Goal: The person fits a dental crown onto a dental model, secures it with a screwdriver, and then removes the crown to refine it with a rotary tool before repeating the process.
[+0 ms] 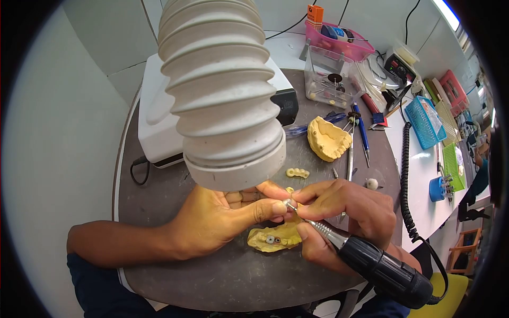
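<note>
My right hand grips a black and silver rotary handpiece, its metal tip pointing up and left. The fingers of my left hand are pinched around a small pale tooth-like dental piece, mostly hidden by the fingertips. At that piece the handpiece's tip meets my left thumb; whether it touches cannot be made out. Just below both hands lies a yellow dental cast with two round metal inserts. Further up the bench rest a short dental bridge and a second, horseshoe-shaped dental cast.
A ribbed white suction hose hangs close above my left hand. Behind it stands a white machine. Toward the right are a clear plastic box, a blue-handled tool, a coiled black cord and a blue basket.
</note>
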`<action>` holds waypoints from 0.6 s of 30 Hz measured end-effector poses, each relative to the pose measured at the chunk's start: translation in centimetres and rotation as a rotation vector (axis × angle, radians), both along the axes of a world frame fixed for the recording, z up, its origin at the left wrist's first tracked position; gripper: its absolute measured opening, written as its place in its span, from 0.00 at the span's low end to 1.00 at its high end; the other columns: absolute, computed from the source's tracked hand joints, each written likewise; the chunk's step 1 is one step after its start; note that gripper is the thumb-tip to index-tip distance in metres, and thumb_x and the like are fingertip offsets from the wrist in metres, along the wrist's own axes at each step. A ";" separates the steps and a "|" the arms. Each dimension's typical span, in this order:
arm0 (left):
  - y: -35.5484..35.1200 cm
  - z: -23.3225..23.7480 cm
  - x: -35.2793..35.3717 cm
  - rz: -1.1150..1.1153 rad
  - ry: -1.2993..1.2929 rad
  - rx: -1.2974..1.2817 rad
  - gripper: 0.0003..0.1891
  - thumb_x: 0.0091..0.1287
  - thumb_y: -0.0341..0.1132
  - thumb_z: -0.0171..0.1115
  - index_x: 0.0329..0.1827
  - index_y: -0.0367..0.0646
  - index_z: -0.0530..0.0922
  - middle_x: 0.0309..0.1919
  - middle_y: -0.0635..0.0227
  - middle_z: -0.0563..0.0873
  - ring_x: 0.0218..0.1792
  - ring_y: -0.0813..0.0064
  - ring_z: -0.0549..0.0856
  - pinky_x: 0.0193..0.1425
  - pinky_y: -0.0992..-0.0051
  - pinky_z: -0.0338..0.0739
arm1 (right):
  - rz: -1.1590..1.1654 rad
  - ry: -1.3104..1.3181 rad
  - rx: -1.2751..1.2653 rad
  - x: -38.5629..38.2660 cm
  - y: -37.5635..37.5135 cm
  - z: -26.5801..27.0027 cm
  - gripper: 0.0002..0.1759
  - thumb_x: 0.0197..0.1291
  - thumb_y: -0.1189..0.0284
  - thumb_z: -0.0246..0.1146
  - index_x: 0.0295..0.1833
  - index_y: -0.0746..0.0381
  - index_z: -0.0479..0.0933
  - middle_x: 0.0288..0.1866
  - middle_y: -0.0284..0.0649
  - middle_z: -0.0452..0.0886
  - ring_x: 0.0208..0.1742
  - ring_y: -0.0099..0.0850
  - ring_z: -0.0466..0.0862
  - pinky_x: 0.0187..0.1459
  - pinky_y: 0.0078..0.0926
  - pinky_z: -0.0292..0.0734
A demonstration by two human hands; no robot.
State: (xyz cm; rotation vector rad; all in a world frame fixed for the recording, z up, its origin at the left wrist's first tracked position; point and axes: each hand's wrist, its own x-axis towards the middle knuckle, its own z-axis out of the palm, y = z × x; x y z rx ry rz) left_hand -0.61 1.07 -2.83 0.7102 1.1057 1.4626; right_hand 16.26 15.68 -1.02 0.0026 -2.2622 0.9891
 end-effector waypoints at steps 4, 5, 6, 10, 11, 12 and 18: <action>0.0 0.1 -0.2 -0.012 0.021 -0.001 0.07 0.75 0.24 0.67 0.51 0.39 0.78 0.51 0.57 0.88 0.51 0.74 0.89 0.58 0.74 0.86 | 0.000 -0.015 -0.033 0.2 0.0 0.1 0.12 0.47 0.79 0.77 0.37 0.67 0.83 0.39 0.47 0.91 0.38 0.36 0.93 0.40 0.28 0.89; 0.0 0.3 -0.3 -0.014 0.016 -0.022 0.06 0.75 0.24 0.67 0.50 0.39 0.78 0.51 0.57 0.88 0.51 0.74 0.89 0.58 0.74 0.86 | 0.003 -0.014 -0.018 0.1 0.0 0.1 0.12 0.47 0.79 0.77 0.37 0.67 0.83 0.39 0.47 0.91 0.38 0.36 0.93 0.40 0.28 0.89; 0.1 0.4 -0.3 -0.019 0.012 -0.042 0.06 0.75 0.24 0.67 0.50 0.39 0.79 0.50 0.57 0.88 0.50 0.74 0.89 0.58 0.74 0.86 | 0.004 -0.013 -0.003 0.1 0.1 0.1 0.12 0.47 0.79 0.77 0.37 0.67 0.83 0.39 0.47 0.91 0.37 0.36 0.93 0.41 0.28 0.89; 0.1 0.3 -0.3 -0.013 -0.025 -0.020 0.06 0.75 0.24 0.66 0.51 0.39 0.78 0.50 0.57 0.88 0.49 0.74 0.89 0.58 0.74 0.86 | 0.007 -0.023 -0.026 0.2 0.1 0.1 0.12 0.47 0.79 0.77 0.38 0.67 0.83 0.39 0.47 0.91 0.38 0.37 0.94 0.41 0.28 0.89; 0.1 0.4 -0.3 -0.019 -0.009 -0.033 0.06 0.75 0.24 0.66 0.51 0.38 0.78 0.50 0.57 0.88 0.49 0.74 0.90 0.58 0.74 0.86 | 0.009 -0.024 -0.024 0.1 0.1 0.1 0.12 0.47 0.79 0.76 0.37 0.67 0.83 0.39 0.47 0.91 0.38 0.37 0.94 0.42 0.28 0.90; 0.2 0.4 -0.3 -0.028 0.006 -0.045 0.06 0.75 0.24 0.66 0.51 0.38 0.79 0.50 0.57 0.88 0.49 0.74 0.90 0.58 0.73 0.86 | 0.008 -0.025 -0.021 0.1 0.2 0.1 0.11 0.47 0.80 0.76 0.37 0.67 0.83 0.39 0.47 0.91 0.39 0.37 0.94 0.42 0.28 0.90; 0.1 0.4 -0.3 -0.017 -0.031 -0.042 0.06 0.75 0.24 0.66 0.51 0.38 0.79 0.50 0.57 0.88 0.49 0.74 0.90 0.57 0.74 0.87 | 0.009 -0.032 -0.001 0.0 0.3 0.2 0.11 0.47 0.80 0.76 0.37 0.66 0.83 0.38 0.46 0.91 0.39 0.37 0.94 0.42 0.28 0.90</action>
